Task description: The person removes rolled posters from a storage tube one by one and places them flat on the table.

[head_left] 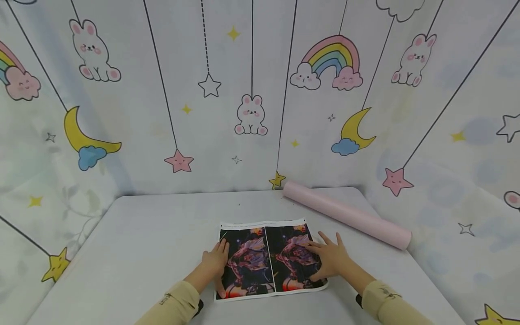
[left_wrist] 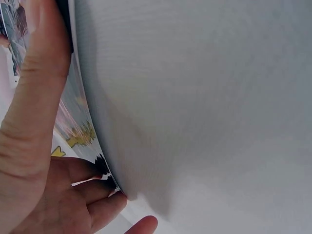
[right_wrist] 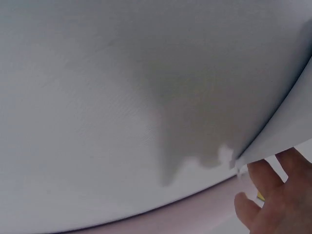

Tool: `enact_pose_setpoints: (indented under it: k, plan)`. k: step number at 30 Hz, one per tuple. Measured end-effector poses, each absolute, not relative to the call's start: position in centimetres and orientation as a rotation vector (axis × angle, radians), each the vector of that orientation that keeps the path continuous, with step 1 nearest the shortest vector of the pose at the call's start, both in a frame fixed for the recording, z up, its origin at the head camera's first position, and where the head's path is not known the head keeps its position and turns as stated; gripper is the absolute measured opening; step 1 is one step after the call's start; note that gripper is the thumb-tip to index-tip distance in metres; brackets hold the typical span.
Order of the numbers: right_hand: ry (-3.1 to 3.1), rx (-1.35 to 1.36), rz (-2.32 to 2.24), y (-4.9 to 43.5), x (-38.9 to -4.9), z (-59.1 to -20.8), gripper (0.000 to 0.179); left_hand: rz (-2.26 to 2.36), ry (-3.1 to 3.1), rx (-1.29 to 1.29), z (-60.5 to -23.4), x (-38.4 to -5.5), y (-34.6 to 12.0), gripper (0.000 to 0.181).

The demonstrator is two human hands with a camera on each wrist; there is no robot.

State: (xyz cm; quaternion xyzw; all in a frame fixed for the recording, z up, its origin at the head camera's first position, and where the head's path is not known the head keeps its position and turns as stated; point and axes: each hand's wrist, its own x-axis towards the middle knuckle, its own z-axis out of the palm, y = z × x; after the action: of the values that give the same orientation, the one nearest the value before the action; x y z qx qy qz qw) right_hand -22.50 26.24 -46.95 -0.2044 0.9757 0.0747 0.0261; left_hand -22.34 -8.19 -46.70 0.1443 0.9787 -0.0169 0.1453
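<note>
A printed sheet (head_left: 248, 257) with two dark, colourful pictures side by side and a white border lies on the white table. My left hand (head_left: 217, 262) rests along its left edge, fingers pointing to the upper corner and thumb near the lower one. In the left wrist view, the fingers touch the bowed edge of the glossy sheet (left_wrist: 78, 105). Over the right edge, my right hand (head_left: 331, 258) lies with fingers spread, some on the picture. The right wrist view shows this edge curling up off the table, its white underside (right_wrist: 287, 122) visible.
A pale pink roll (head_left: 345, 214) lies diagonally at the back right of the table (head_left: 142, 253), beyond my right hand. White fabric (head_left: 227, 54) printed with rabbits, stars, moons and rainbows hangs behind and at both sides.
</note>
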Motion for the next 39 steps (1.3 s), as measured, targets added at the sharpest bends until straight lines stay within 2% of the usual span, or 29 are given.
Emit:
enact_pose_setpoints:
  k: [8, 17, 39]
  plan:
    - [2.864, -0.677, -0.013, 28.7, -22.7, -47.4, 0.105, -0.110, 2.815, 0.524, -47.3, -22.3, -9.3, 0.132]
    - [2.799, -0.688, -0.225, 29.5, -22.7, -47.9, 0.104, -0.035, 2.798, 0.564, -47.6, -22.3, -9.9, 0.132]
    - [2.840, -0.631, -0.183, 28.5, -23.1, -48.0, 0.107, 0.085, 2.805, 0.500, -47.5, -22.3, -9.6, 0.131]
